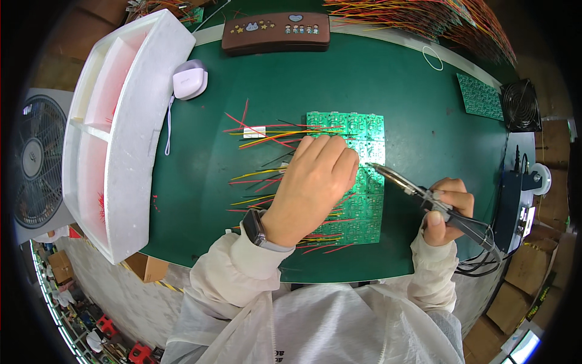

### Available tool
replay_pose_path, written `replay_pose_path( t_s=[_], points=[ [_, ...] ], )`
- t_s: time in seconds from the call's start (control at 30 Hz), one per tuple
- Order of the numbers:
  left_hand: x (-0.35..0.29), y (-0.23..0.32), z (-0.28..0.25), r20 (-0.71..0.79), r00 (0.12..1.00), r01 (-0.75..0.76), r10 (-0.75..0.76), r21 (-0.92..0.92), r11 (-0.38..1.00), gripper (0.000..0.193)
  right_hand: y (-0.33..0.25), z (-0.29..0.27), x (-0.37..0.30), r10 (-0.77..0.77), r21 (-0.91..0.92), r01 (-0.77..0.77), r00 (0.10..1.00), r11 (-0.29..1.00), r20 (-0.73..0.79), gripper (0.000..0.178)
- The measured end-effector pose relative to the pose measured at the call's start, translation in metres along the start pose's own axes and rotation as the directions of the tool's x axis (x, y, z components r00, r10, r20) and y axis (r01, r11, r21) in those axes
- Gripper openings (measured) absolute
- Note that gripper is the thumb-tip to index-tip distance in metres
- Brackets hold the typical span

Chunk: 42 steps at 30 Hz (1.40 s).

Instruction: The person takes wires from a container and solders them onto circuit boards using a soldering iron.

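Note:
My right hand [450,209] grips a soldering iron [407,185], its tip pointing up and left to the green circuit board panel [374,209] beside my left fingers. My left hand [324,170] lies over the middle of the panel with its fingers curled down and closed; the fingertips and whatever they hold are hidden beneath it. Red, yellow and black wires [260,142] stick out leftward from the panel in several bundles. One bundle has a small white block [254,131] on it. A dark watch [254,226] sits on my left wrist.
A white foam box [130,133] with compartments of red pieces stands left, beside a lilac case [190,82]. A brown pencil case [276,33] and loose wires [424,24] lie at the far edge. On the right are another board [480,97], a small fan [520,104] and the iron's station [512,200].

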<state>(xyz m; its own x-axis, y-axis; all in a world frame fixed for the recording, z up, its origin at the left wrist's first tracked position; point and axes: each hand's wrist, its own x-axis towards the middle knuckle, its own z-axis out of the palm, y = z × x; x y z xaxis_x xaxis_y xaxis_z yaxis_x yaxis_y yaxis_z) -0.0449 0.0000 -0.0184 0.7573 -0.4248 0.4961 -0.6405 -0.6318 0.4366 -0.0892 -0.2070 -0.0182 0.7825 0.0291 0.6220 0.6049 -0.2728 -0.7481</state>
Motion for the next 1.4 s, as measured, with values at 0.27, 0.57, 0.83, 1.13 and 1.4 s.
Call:
replay_pose_path(
  t_s=[0.27,0.57,0.83,1.13,1.4],
  points=[
    [-0.002,0.0,0.0,-0.008,1.0,-0.015,0.015,0.003,1.0,0.02,-0.002,0.002,0.004,0.043,-0.066,-0.053,0.989,0.996,-0.145,0.033],
    [-0.001,-0.003,0.003,0.006,1.0,0.011,-0.011,0.019,1.0,0.021,0.004,0.002,0.011,0.379,0.165,-0.342,0.844,0.925,-0.38,0.033],
    [0.005,-0.015,0.003,-0.033,0.999,-0.03,0.029,-0.047,0.998,0.02,0.004,0.027,0.006,0.37,0.217,-0.301,0.806,0.928,-0.462,0.029],
    [0.033,-0.031,-0.028,-0.033,0.999,-0.037,0.041,0.112,0.993,0.011,-0.007,0.027,0.028,0.441,0.147,-0.417,0.824,0.897,-0.355,0.03],
    [0.039,-0.03,-0.021,0.088,0.993,-0.092,0.082,0.118,0.989,0.01,0.004,0.031,0.034,0.496,0.242,-0.437,0.813,0.866,-0.304,0.029]
  ],
)
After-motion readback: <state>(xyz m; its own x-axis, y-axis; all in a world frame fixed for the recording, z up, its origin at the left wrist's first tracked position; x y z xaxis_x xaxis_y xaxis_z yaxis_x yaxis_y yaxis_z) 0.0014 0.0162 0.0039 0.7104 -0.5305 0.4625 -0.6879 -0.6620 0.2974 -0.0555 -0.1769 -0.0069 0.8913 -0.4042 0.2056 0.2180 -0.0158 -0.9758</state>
